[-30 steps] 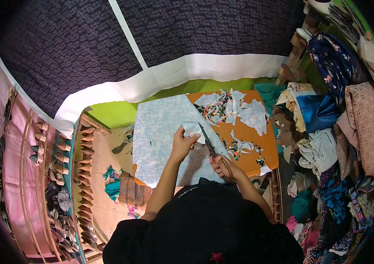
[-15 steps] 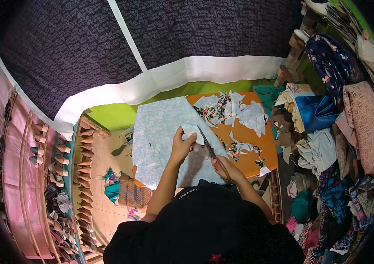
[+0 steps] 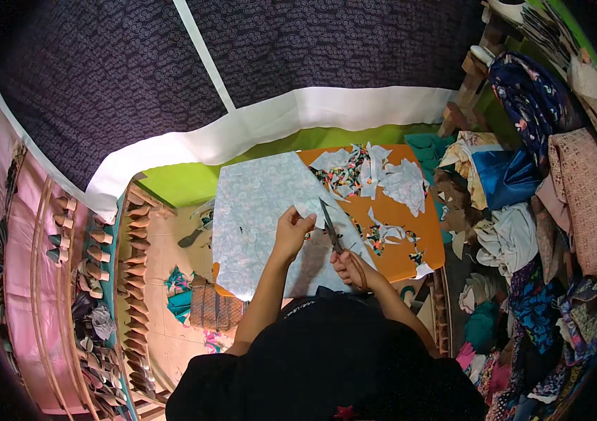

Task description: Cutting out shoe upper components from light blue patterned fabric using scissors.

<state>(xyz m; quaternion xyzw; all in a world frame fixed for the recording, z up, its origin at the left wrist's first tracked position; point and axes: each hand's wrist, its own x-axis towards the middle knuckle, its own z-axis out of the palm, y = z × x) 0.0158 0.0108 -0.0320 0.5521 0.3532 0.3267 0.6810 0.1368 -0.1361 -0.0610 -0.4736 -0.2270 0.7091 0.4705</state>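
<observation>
My left hand (image 3: 293, 230) pinches a small pale piece (image 3: 307, 207), cloth or paper, between thumb and fingers. It is above a large greyish-white cloth (image 3: 253, 203) with a faint pattern, spread over the left part of an orange table (image 3: 421, 242). My right hand (image 3: 349, 269) is wrapped round the handles of large dark scissors (image 3: 331, 226), whose blades point up and left beside the pale piece. Whether the blades touch the piece, I cannot tell.
Cut scraps (image 3: 344, 172), white and dark floral, lie on the table's right side. Piled fabrics (image 3: 509, 238) crowd the right. Racks of wooden shoe-shaped forms (image 3: 137, 281) stand at left. A dark patterned curtain (image 3: 333, 49) hangs beyond. A brown bundle (image 3: 214, 306) lies on the floor.
My right hand has shifted slightly left and down with the scissors, its fingers now more curled. My left hand has moved a little, still pinching the pale piece.
</observation>
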